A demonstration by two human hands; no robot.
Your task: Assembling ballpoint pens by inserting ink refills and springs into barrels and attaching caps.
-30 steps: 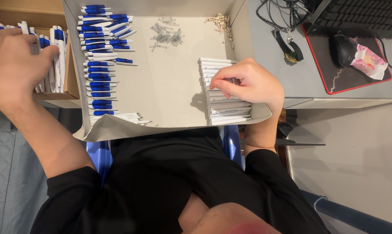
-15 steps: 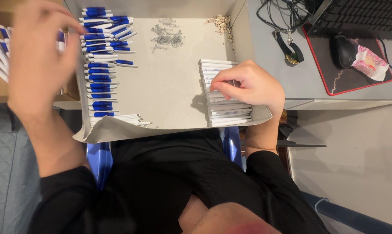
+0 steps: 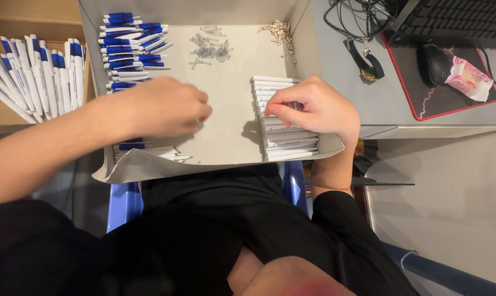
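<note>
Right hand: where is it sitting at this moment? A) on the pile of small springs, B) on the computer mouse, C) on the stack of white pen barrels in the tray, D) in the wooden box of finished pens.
C: the right hand rests with fingertips on the stack of white pen barrels at the right side of the cardboard tray, well clear of the springs and the mouse.
</note>
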